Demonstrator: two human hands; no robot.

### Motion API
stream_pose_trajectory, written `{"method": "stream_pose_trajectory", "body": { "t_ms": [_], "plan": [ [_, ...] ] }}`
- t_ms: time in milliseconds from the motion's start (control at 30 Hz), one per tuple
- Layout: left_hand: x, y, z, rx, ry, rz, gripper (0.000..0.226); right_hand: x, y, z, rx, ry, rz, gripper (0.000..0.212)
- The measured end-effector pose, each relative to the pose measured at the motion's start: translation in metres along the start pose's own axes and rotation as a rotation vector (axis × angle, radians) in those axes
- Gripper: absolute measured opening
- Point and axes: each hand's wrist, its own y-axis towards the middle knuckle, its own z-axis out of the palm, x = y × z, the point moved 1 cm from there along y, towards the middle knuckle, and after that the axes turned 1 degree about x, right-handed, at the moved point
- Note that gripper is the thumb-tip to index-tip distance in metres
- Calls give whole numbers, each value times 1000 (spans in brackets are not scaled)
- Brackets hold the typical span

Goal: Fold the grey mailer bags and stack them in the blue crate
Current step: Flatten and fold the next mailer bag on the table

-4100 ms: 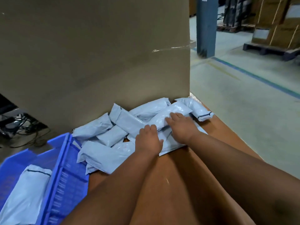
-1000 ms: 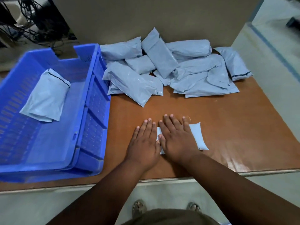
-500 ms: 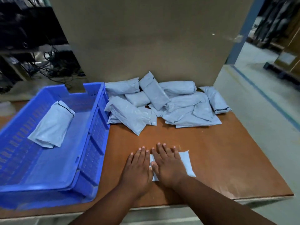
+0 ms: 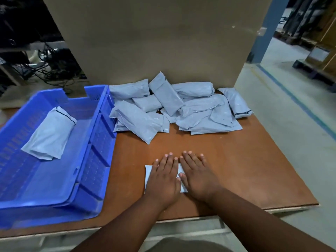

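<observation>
Left: blue crate (image 4: 94, 135) on the brown table (image 4: 245, 170), holding one folded mailer (image 4: 50, 135) on its floor. Far centre: heap of unfolded mailer bags (image 4: 174, 108) against the cardboard panel (image 4: 154, 37). Near centre: the mailer in work (image 4: 148, 176), mostly hidden beneath both hands. The left hand (image 4: 163, 179) and right hand (image 4: 198, 177) lie side by side, palms down, fingers straight, pressing the bag flat; neither grips it. To crease well, pressure should probably sweep outward from the centre, expelling trapped air, with edges aligned before release. The fold line itself cannot be seen.
</observation>
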Motion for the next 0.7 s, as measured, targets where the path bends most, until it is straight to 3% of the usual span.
{"method": "stream_pose_trajectory", "body": {
  "t_ms": [233, 700],
  "plan": [
    [0, 3, 5, -29, -20, 28, 68, -4, 4, 10, -56, 55, -29, 68],
    [10, -1, 0, 48, -46, 12, 71, -7, 3, 0, 27, 56, -46, 70]
  ]
}}
